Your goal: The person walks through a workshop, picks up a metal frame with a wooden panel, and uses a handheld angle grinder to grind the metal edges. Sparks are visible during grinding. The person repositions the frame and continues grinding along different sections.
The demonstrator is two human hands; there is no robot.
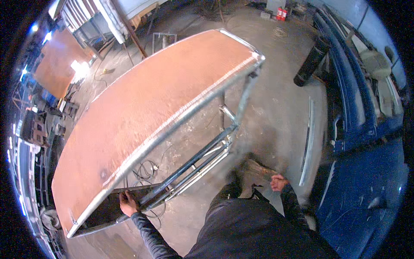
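Note:
A large table-like frame of grey metal tubes [196, 158] stands before me, topped with a curved reddish-brown board [146, 105]. Pale, rough seams run along the board's edge. My left hand [128, 203] reaches beneath the near left end of the board, fingers apart against a dark panel [103, 210] inside the frame. Beside that hand, the lower tubes slope up to the right. Away from the frame, my right hand [279, 183] hangs by my right side with its fingers curled in. Nothing shows in it.
Thin cables [147, 169] lie coiled on the floor under the frame. To the right are a long metal strip [307, 142], a dark cylinder [312, 61] and large blue panels [366, 190]. Red fire extinguishers [281, 14] stand far back. Another brown board [58, 64] leans at far left.

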